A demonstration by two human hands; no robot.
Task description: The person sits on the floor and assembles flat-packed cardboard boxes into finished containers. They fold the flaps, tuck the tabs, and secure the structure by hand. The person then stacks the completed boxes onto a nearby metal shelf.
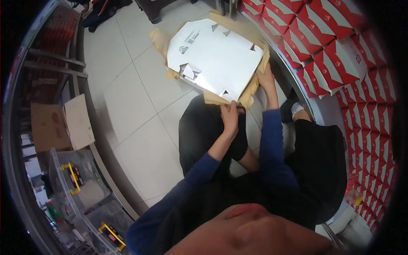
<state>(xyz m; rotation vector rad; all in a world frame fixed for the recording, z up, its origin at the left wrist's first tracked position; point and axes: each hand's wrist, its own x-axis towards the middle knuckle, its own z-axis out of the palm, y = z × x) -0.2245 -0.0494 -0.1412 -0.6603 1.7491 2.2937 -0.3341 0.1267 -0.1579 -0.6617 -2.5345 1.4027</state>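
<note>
In front of me is a pack of flat white die-cut cardboard sheets (219,57), with small cut-outs and dark print on the top one. Torn brown wrapping paper (215,99) surrounds its edges and stands open around the top. At the near corner, my left hand (230,119) has its fingers closed on the paper's edge. Further right, my right hand (266,80) grips the paper along the pack's right side, its fingertips partly hidden by the paper. The underside of the pack is out of sight.
Stacked red and white boxes (327,68) rise close on the right. To the left stand an open brown carton (50,127) and clear plastic bins (78,174) with yellow handles, beside a metal-framed shelf. Pale floor tiles (140,127) lie between. Dark furniture legs (154,15) stand at the far side.
</note>
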